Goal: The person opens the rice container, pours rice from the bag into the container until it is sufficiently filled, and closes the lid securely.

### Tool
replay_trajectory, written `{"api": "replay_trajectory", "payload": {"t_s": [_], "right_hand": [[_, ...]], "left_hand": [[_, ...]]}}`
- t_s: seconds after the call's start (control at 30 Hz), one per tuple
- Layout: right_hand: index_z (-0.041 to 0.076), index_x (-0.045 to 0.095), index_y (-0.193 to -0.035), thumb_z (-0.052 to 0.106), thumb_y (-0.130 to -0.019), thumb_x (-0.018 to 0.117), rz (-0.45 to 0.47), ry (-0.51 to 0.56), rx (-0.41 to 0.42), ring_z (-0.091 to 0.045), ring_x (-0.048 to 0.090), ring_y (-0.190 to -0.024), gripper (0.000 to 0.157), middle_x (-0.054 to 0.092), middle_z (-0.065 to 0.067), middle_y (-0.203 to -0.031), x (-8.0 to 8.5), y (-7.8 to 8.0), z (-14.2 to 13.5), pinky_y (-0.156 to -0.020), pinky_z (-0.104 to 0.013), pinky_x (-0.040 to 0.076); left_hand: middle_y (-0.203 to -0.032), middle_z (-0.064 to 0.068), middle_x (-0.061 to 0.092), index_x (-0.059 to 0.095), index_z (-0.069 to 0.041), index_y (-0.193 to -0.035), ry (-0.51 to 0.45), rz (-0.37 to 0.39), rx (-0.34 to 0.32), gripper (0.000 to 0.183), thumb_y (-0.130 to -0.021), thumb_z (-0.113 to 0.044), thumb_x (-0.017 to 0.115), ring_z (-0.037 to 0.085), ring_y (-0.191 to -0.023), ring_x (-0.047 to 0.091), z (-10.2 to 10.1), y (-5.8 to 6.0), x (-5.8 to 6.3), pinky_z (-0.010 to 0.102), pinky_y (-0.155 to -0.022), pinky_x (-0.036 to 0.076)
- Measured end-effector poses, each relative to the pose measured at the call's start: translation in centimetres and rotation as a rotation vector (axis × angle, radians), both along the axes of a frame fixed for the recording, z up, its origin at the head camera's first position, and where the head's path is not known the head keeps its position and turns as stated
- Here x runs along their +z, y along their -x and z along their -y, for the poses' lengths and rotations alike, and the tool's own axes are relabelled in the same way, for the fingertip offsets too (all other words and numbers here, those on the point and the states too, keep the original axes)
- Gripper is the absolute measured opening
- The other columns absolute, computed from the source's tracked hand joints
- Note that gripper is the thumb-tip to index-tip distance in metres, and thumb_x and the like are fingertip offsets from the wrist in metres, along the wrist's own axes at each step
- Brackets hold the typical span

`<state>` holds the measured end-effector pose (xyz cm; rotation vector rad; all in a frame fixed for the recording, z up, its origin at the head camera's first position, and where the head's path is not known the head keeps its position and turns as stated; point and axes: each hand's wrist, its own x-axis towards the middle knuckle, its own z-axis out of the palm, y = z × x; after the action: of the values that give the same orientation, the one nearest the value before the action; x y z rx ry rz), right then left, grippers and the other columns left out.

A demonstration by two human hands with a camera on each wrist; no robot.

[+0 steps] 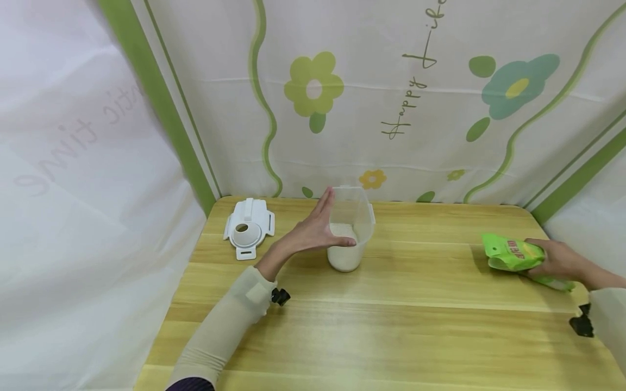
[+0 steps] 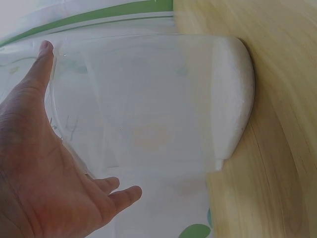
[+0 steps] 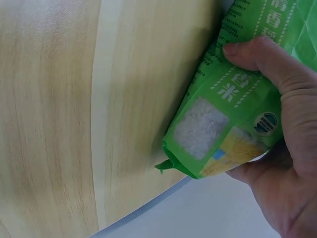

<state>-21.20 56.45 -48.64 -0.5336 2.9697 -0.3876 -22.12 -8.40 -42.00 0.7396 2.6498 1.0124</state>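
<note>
Near the back middle of the table stands a clear plastic container [image 1: 364, 228], upright and uncovered, with white rice [image 1: 344, 258] in its bottom. My left hand [image 1: 313, 231] is at its left side, thumb and fingers spread wide and fairly straight. In the left wrist view the hand [image 2: 54, 163] lies along the container's [image 2: 143, 99] rim end; whether it presses on the wall is hard to tell. Over at the right, my right hand [image 1: 557, 260] grips a green bag of rice [image 1: 515, 255]. The right wrist view shows the thumb across the bag's [image 3: 233, 109] printed face.
A white lid [image 1: 256, 214] with a round opening and side clips lies at the table's back left. Behind the wooden table [image 1: 391, 326] hangs a flowered white curtain [image 1: 362, 65], with white cloth [image 1: 73, 244] at the left side too.
</note>
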Motion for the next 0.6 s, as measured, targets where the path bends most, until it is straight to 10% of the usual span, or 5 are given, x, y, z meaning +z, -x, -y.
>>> {"api": "replay_trajectory", "payload": {"t_s": [0.6], "right_hand": [[-0.024, 0.053, -0.131, 0.014, -0.07, 0.098, 0.084, 0.016, -0.044, 0.003, 0.05, -0.082, 0.085, 0.069, -0.029, -0.104, 1.2, 0.1, -0.4, -0.068, -0.025, 0.046]], "left_hand": [[-0.171, -0.013, -0.031, -0.025, -0.024, -0.165, -0.008, 0.014, -0.009, 0.14, -0.081, -0.079, 0.074, 0.032, -0.164, 0.008, 0.1, -0.1, 0.3, 0.062, -0.114, 0.045]]}}
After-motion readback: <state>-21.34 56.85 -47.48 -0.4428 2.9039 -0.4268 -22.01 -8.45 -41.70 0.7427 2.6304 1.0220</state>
